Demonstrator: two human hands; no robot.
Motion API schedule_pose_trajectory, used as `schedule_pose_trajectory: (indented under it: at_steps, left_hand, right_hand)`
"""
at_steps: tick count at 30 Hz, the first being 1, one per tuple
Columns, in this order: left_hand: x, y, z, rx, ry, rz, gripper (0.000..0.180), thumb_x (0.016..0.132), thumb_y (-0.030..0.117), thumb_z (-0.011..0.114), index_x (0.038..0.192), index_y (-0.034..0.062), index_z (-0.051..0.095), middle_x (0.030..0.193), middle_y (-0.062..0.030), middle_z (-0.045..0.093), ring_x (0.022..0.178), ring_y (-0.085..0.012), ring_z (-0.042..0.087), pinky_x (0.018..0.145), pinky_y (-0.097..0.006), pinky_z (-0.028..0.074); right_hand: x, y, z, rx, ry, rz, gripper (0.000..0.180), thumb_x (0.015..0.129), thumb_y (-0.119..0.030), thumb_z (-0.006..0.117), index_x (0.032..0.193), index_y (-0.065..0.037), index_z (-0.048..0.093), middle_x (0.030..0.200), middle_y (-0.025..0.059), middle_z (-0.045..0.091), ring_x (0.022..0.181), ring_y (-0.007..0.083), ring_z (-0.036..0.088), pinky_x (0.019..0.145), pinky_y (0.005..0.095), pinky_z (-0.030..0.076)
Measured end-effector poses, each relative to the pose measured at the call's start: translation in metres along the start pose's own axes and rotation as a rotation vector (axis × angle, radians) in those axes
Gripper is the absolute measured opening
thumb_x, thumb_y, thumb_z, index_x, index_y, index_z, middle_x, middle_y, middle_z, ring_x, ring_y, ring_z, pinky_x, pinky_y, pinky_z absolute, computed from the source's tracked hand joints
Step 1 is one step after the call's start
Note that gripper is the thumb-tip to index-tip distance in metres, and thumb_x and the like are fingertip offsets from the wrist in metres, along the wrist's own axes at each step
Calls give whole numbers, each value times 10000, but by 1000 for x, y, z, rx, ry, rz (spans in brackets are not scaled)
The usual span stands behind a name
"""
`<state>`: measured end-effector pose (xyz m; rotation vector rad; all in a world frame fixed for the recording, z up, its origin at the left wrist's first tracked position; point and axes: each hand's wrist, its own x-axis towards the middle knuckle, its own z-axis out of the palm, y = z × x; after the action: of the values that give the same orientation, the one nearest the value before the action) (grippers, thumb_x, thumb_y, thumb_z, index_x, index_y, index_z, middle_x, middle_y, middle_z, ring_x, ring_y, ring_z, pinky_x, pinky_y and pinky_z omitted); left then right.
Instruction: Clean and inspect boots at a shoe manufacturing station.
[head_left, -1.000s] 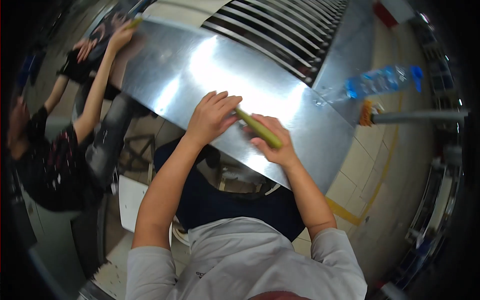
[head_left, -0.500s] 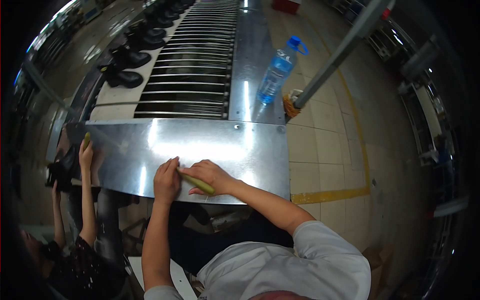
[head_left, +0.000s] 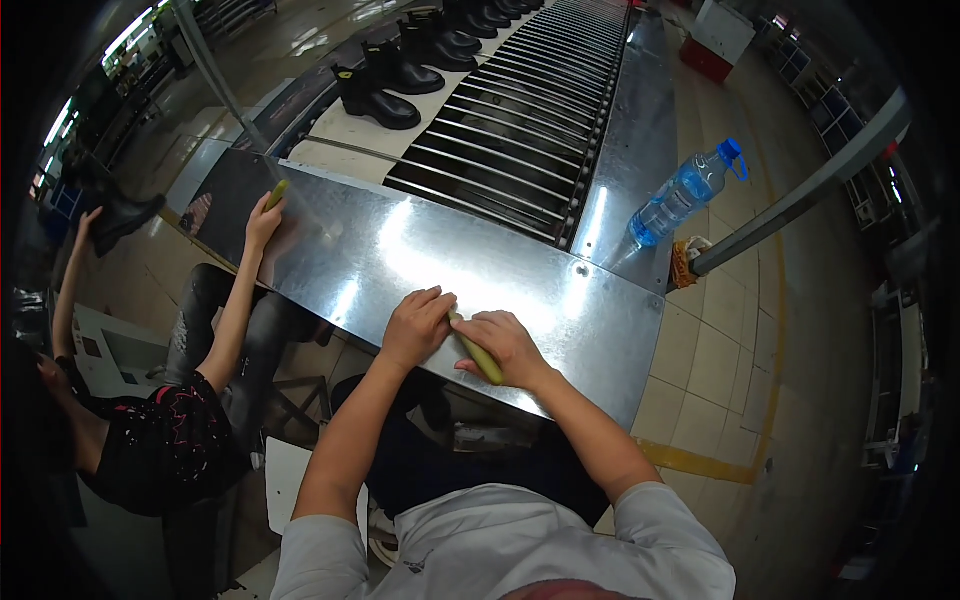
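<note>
A slim olive-green handle (head_left: 479, 355), tapering towards its far end, lies in my right hand (head_left: 508, 345). My right fingers wrap over it, and its thick end sticks out towards me. What its far tip is like is hidden between my hands. My left hand (head_left: 418, 325) rests on the metal table (head_left: 345, 235) beside that tip, fingers stretched forward and close together. Both hands are near the table's front edge and almost touch.
At left, a co-worker's hand (head_left: 262, 222) holds a similar green handle, the other a black boot (head_left: 122, 215). Beyond the table, black boots (head_left: 378, 100) line a pale strip beside a roller conveyor (head_left: 500, 150). A blue-capped bottle (head_left: 680, 200) stands right, near a metal post (head_left: 800, 195).
The whole view has turned, so table and conveyor appear slanted and further right. The co-worker's boot has moved left, away from the table. My hands keep nearly the same pose around the handle.
</note>
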<state>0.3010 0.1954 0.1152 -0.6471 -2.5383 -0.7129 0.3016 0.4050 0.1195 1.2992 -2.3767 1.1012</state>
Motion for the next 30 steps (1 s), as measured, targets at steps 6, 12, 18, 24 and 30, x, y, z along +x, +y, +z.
schedule_pose_trajectory:
  at_steps: [6, 12, 18, 24, 30]
  left_hand:
    - [0, 3, -1, 21, 0, 91, 440, 739, 83, 716, 1166, 71, 612, 1018, -96, 682, 1017, -287, 642, 884, -378, 505]
    - [-4, 0, 1, 33, -46, 142, 500, 728, 87, 711, 1212, 58, 589, 1037, -105, 676, 1001, -285, 648, 864, -374, 514]
    - [-3, 4, 2, -6, -3, 99, 455, 743, 47, 661, 1193, 53, 592, 994, -113, 668, 972, -294, 642, 850, -379, 516]
    - [-5, 3, 3, 27, -21, 111, 420, 727, 66, 674, 1142, 54, 609, 994, -113, 661, 969, -296, 640, 860, -381, 511]
    - [-5, 3, 0, 39, -59, 157, 354, 668, 113, 723, 1003, 64, 618, 1012, -86, 647, 1022, -281, 627, 884, -380, 500]
  right_hand:
    - [-2, -1, -3, -2, 45, 4, 670, 794, -414, 733, 1322, -62, 519, 1046, 106, 645, 1006, 276, 603, 908, 385, 445]
    - [-3, 0, -5, 70, 78, -124, 753, 796, -489, 703, 1334, -7, 490, 1013, 118, 650, 907, 270, 634, 861, 374, 468]
    - [-9, 2, 5, -3, 47, -51, 663, 778, -344, 763, 1327, -69, 513, 1016, 78, 673, 894, 252, 655, 804, 357, 478]
    - [-8, 1, 4, -36, 81, -40, 656, 729, -356, 795, 1274, -74, 562, 945, 63, 682, 836, 228, 661, 759, 342, 487]
    - [-11, 4, 8, -54, 214, -23, 555, 708, -470, 780, 1062, -56, 668, 832, 44, 682, 756, 221, 663, 691, 322, 493]
